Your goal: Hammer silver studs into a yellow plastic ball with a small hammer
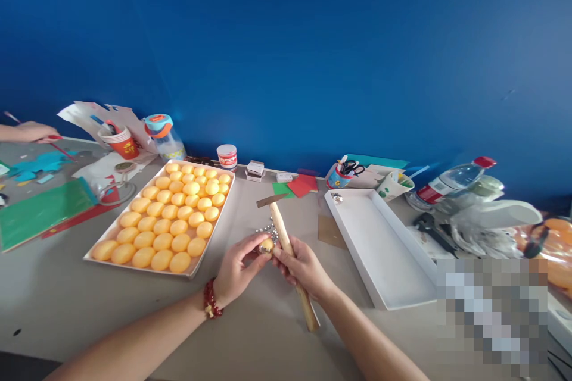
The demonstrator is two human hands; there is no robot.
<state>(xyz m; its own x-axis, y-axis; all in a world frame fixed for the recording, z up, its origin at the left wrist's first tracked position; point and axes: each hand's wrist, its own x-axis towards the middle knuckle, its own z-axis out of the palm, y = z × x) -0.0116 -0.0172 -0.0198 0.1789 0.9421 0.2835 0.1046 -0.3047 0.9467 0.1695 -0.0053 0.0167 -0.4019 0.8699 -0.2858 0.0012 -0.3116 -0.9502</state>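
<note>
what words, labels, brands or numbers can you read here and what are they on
No text can be read.
Red-capped bottle: label too blurred to read.
Red-labelled jar: print too small to read.
Red paper cup: gold marks too blurred.
Small stacked boxes: any print too small.

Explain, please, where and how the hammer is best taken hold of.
The hammer is probably best gripped by its lower wooden handle, coming from the person's near right. The handle is long and straight, slanting that way, with the head at the far end. The right hand holds it around the middle.
</note>
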